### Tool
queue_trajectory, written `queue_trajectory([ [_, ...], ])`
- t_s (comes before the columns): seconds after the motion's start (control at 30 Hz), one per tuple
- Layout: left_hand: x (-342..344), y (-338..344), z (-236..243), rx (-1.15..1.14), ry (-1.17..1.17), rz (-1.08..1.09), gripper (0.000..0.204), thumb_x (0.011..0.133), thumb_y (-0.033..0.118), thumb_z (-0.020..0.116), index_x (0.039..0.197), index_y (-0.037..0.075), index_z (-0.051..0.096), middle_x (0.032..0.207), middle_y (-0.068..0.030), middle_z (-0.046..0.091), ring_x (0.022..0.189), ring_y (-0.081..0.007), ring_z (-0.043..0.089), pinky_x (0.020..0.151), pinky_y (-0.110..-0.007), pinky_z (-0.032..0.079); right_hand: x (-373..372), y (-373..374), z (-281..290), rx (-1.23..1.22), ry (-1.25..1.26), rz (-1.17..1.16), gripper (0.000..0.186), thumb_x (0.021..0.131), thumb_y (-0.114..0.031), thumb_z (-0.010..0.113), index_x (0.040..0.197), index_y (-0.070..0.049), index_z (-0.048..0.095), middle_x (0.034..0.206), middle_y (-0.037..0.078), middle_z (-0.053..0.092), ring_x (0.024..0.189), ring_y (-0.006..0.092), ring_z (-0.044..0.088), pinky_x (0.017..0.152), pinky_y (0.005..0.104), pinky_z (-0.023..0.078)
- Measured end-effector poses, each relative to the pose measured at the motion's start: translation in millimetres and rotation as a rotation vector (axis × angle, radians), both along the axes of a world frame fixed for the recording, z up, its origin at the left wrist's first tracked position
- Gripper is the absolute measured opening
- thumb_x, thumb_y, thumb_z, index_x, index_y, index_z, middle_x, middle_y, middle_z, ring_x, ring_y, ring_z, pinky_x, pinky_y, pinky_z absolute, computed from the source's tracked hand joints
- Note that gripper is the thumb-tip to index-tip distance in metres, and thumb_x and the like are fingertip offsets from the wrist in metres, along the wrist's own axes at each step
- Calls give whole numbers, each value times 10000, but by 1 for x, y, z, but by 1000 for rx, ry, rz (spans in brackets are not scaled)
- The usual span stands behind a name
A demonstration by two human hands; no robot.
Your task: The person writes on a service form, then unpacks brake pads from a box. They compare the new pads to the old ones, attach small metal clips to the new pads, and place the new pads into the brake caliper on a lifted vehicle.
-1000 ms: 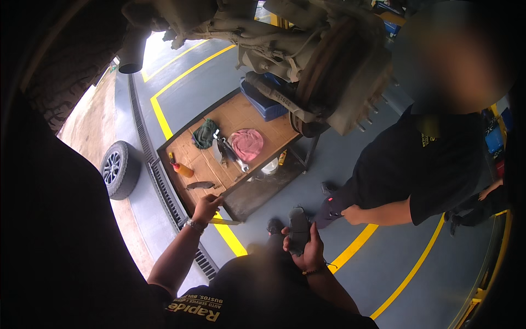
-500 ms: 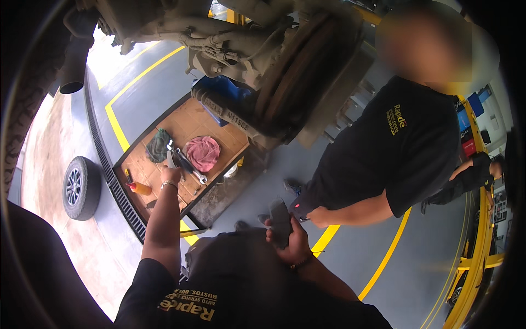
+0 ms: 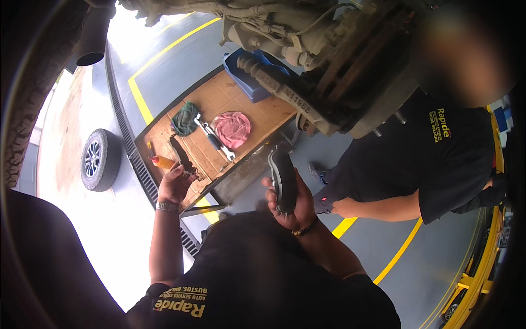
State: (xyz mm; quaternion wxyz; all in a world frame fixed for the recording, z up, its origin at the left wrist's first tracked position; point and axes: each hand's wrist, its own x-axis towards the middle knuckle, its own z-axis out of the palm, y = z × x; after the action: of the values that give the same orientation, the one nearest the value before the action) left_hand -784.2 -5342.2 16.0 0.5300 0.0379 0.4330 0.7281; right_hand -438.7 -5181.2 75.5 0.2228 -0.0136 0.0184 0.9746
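My right hand [image 3: 298,210] is closed round a dark brake pad [image 3: 284,178], held up at chest height with its long curved side showing. Out over the near left of the cardboard-topped table [image 3: 205,98], my left hand [image 3: 174,187] pinches a thin, dark, curved piece [image 3: 182,154] that looks like another brake pad seen on edge. Past the left fingers lie a red-tipped orange bottle [image 3: 162,162], a wrench [image 3: 227,151], a dark green rag [image 3: 185,118] and a pink rag [image 3: 232,130].
A brake disc and hub [image 3: 350,71] with protruding studs hang overhead, beside a coil-over strut or arm [image 3: 279,90]. A blue bin [image 3: 249,77] sits at the table's far end. A wheel [image 3: 101,160] stands on the floor at left. Close on my right is a co-worker [image 3: 394,159].
My left hand has drawn back from the tools and rags with the dark curved piece in it. The right hand has turned the brake pad, showing more of it. The view has shifted left.
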Motion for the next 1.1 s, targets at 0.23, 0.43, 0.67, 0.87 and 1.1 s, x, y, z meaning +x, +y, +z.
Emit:
queue_trajectory([
  [0.23,54,-12,76,413,-124,-194,1007,708,85,811,1560,24,279,1246,-175,553,1060,-315,638,850,-369,590,-31,-4,22,20,35,67,541,1055,-593,389,1322,-166,589,1132,106,522,957,221,537,831,380,446],
  [0.43,76,-8,98,612,-339,-393,1114,668,149,837,1579,5,212,1256,-174,496,1028,-290,634,821,-362,597,-40,-5,41,4,-48,50,544,1073,-542,379,1338,-100,554,1172,143,567,962,236,556,848,390,467],
  [0.67,88,1,118,649,-371,-576,1154,676,186,879,1541,-101,172,1236,-223,495,978,-304,694,814,-376,639,-38,3,54,444,-158,-3,648,977,-484,633,1419,-28,502,1234,150,529,1069,238,566,931,407,469],
  [0.87,98,5,105,666,-537,-695,1182,674,186,888,1545,-113,148,1217,-217,504,980,-319,687,779,-359,642,-26,19,74,1543,-437,-431,777,738,-331,911,1375,-30,585,1270,137,550,1201,270,552,969,407,490],
  [1.1,113,8,94,435,-419,-594,1136,692,263,868,1537,-111,207,1299,-209,529,1102,-285,652,875,-360,586,-28,7,119,2515,-628,-768,551,726,-240,899,1169,-495,692,1270,11,500,1337,319,470,1165,655,270],
])
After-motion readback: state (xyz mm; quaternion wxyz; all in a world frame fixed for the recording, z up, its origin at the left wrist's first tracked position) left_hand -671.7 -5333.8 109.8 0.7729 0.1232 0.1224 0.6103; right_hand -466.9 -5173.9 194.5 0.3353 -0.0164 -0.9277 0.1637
